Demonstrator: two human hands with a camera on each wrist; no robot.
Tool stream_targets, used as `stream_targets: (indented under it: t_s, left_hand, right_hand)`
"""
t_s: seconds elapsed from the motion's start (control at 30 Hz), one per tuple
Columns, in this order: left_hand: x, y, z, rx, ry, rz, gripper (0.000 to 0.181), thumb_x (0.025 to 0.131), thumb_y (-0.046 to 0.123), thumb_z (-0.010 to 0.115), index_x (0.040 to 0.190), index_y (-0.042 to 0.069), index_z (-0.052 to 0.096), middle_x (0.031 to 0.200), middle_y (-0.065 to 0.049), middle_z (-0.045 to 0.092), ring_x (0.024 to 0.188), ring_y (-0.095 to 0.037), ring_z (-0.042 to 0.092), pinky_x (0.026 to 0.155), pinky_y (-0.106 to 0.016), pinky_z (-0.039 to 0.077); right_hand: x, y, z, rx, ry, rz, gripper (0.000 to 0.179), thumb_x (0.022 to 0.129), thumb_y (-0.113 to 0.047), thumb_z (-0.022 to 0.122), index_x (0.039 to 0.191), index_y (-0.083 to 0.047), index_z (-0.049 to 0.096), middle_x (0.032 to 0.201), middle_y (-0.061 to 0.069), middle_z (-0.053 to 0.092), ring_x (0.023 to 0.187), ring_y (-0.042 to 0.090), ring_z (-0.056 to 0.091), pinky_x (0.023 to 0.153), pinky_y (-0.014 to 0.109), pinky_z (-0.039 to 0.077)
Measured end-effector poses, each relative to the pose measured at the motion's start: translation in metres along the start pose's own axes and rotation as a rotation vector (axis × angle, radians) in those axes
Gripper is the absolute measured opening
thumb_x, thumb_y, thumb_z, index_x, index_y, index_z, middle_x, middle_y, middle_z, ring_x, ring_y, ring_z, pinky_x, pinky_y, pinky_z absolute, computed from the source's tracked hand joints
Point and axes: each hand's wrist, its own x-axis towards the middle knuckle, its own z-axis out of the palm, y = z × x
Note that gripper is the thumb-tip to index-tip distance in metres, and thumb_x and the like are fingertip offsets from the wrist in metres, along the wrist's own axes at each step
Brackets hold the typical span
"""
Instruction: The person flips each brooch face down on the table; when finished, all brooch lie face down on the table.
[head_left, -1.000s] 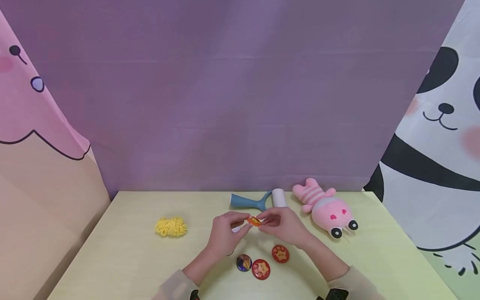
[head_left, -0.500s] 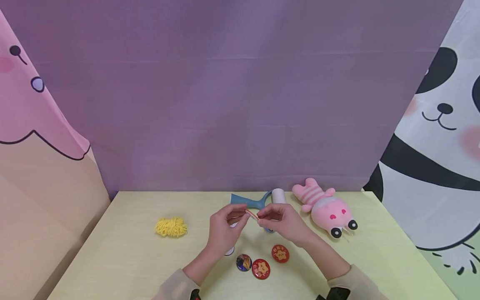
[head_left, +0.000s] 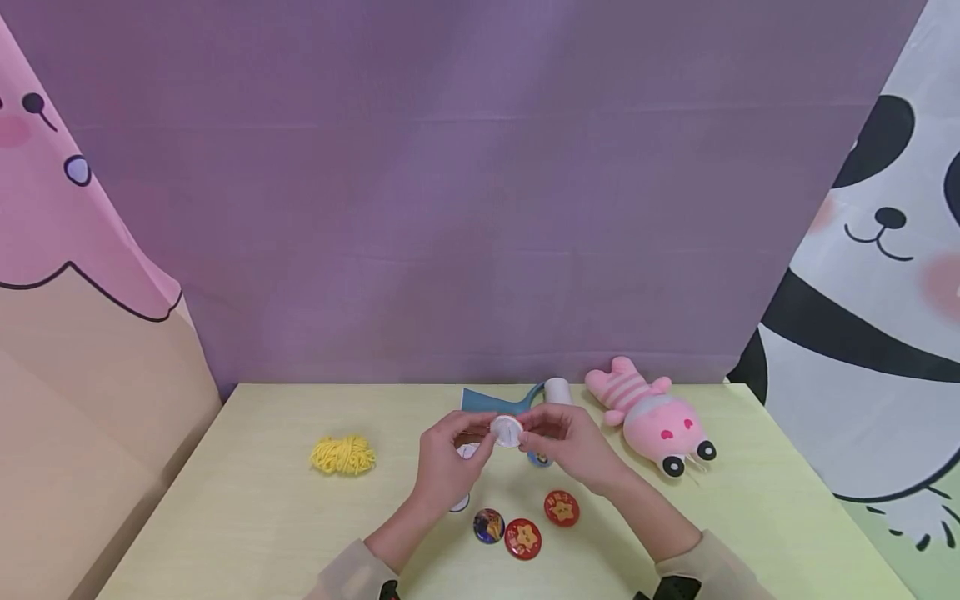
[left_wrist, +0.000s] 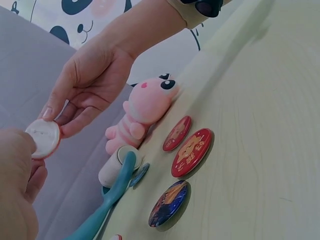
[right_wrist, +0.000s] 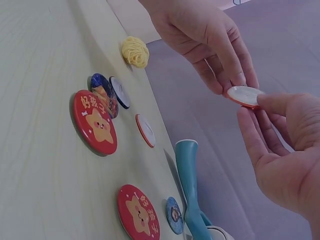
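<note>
A round button badge [head_left: 507,432] is held up above the table, its white pin back with a red-orange rim toward the head camera. My left hand [head_left: 447,458] pinches its left edge between thumb and fingers. At the opposite edge, my right hand [head_left: 576,447] pinches it too. Below the hands lie two red star badges [right_wrist: 95,122] and a dark blue picture badge [head_left: 489,526]. Two white-backed badges [right_wrist: 145,130] lie face down near the left hand, partly hidden in the head view. A light blue badge [right_wrist: 174,215] lies by the roller.
Behind the hands lies a lint roller [head_left: 487,401] with a blue handle and white roll. A pink plush toy [head_left: 660,425] is at the back right, a yellow yarn bundle [head_left: 342,454] on the left. A purple cloth [head_left: 480,200] hangs behind the table.
The badge has turned over between the fingers: its orange printed face showed first, then its thin edge, now its white back. Both hands have stayed nearly in place, rising slightly.
</note>
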Motion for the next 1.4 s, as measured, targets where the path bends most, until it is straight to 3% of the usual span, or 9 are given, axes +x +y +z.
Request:
stream_targets:
  t_s: [0.2, 0.33, 0.63, 0.8, 0.9, 1.13, 1.23, 1.4]
  left_hand:
    - [-0.002, 0.0, -0.001, 0.003, -0.059, -0.01, 0.04, 0.082, 0.003, 0.09, 0.121, 0.004, 0.079, 0.102, -0.009, 0.073, 0.084, -0.023, 0.077, 0.081, -0.025, 0.065]
    - [-0.003, 0.0, -0.001, -0.006, -0.084, -0.041, 0.047, 0.08, 0.003, 0.092, 0.124, 0.005, 0.078, 0.104, -0.01, 0.071, 0.087, -0.027, 0.076, 0.083, -0.024, 0.064]
    - [-0.004, -0.002, 0.0, 0.046, -0.105, -0.034, 0.045, 0.084, 0.009, 0.091, 0.126, 0.005, 0.077, 0.109, -0.009, 0.073, 0.092, -0.025, 0.077, 0.086, -0.044, 0.066]
    - [-0.003, -0.002, -0.001, 0.043, -0.119, -0.007, 0.04, 0.085, 0.008, 0.089, 0.124, 0.005, 0.078, 0.112, -0.01, 0.076, 0.094, -0.03, 0.078, 0.087, -0.041, 0.066]
    - [-0.004, -0.003, -0.001, 0.058, -0.134, -0.002, 0.038, 0.087, 0.008, 0.088, 0.123, 0.005, 0.078, 0.115, -0.01, 0.078, 0.096, -0.03, 0.078, 0.086, -0.039, 0.066]
    - [-0.005, -0.005, -0.002, 0.109, -0.187, -0.025, 0.035, 0.089, 0.012, 0.087, 0.122, 0.003, 0.078, 0.114, -0.011, 0.079, 0.097, -0.029, 0.078, 0.087, -0.042, 0.066]
    - [-0.006, -0.007, -0.001, 0.113, -0.204, -0.031, 0.035, 0.089, 0.011, 0.086, 0.122, 0.001, 0.078, 0.112, -0.013, 0.079, 0.098, -0.032, 0.078, 0.088, -0.044, 0.066]
    - [-0.007, -0.009, 0.0, 0.164, -0.233, -0.027, 0.034, 0.09, 0.011, 0.085, 0.122, 0.002, 0.078, 0.112, -0.011, 0.078, 0.098, -0.029, 0.078, 0.087, -0.035, 0.066]
  right_hand:
    - [0.0, 0.0, 0.0, 0.062, 0.032, -0.009, 0.034, 0.099, -0.001, 0.072, 0.131, 0.01, 0.066, 0.111, 0.025, 0.071, 0.094, 0.01, 0.077, 0.087, 0.028, 0.065]
    - [-0.001, 0.0, 0.001, 0.048, 0.044, 0.027, 0.034, 0.099, -0.004, 0.073, 0.13, 0.007, 0.068, 0.119, 0.027, 0.072, 0.095, 0.011, 0.079, 0.088, 0.032, 0.066]
    - [-0.003, -0.002, 0.001, -0.017, 0.052, 0.064, 0.034, 0.099, -0.01, 0.075, 0.13, 0.002, 0.07, 0.128, 0.029, 0.071, 0.1, 0.022, 0.08, 0.092, 0.038, 0.065]
    - [-0.005, -0.001, 0.001, -0.067, 0.053, 0.074, 0.034, 0.097, -0.01, 0.077, 0.129, 0.0, 0.072, 0.117, 0.025, 0.076, 0.096, 0.019, 0.079, 0.088, 0.041, 0.066]
    - [-0.006, -0.001, 0.001, -0.078, 0.029, 0.071, 0.038, 0.094, -0.008, 0.08, 0.13, 0.0, 0.072, 0.113, 0.022, 0.076, 0.095, 0.014, 0.076, 0.083, 0.034, 0.066]
    - [-0.009, 0.002, -0.001, -0.099, -0.017, 0.029, 0.045, 0.089, -0.003, 0.083, 0.131, 0.005, 0.069, 0.117, 0.025, 0.072, 0.099, 0.017, 0.076, 0.089, 0.026, 0.064]
    - [-0.01, 0.003, -0.001, -0.143, -0.015, -0.006, 0.044, 0.089, -0.004, 0.084, 0.129, 0.006, 0.071, 0.116, 0.025, 0.073, 0.099, 0.022, 0.077, 0.089, 0.028, 0.065]
    - [-0.01, 0.009, 0.001, -0.275, 0.012, -0.098, 0.039, 0.086, -0.007, 0.087, 0.122, 0.002, 0.075, 0.11, 0.017, 0.075, 0.096, 0.029, 0.077, 0.089, 0.037, 0.066]
